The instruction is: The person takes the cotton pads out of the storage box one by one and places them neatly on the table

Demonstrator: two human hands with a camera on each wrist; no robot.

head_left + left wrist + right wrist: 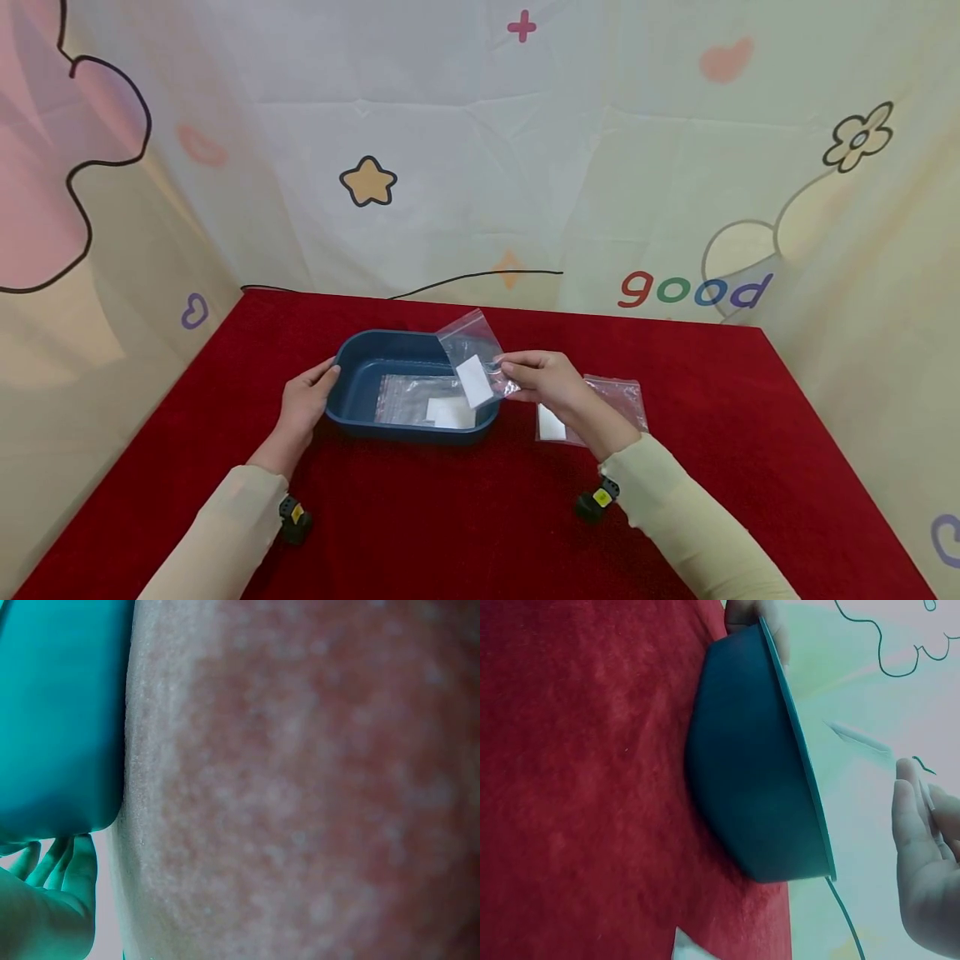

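A blue plastic basin point(360, 367) stands on the red cloth. My left hand point(307, 396) holds its left end at the rim; in the left wrist view the fingers point(79, 870) touch the outer wall. Clear zip-lock bags point(405, 396) with a white piece showing lie inside the basin. Over the basin's right end, my right hand point(543, 379) pinches a clear zip-lock bag point(468, 346) by its lower right corner, between thumb and fingers. This bag is tilted and has a white rectangular piece point(475, 381) in it.
Another clear bag point(622, 396) with a white piece point(551, 423) lies right of the basin, partly hidden under my right forearm. Red cloth point(420, 517) covers the table. A printed curtain point(465, 167) hangs behind and at both sides.
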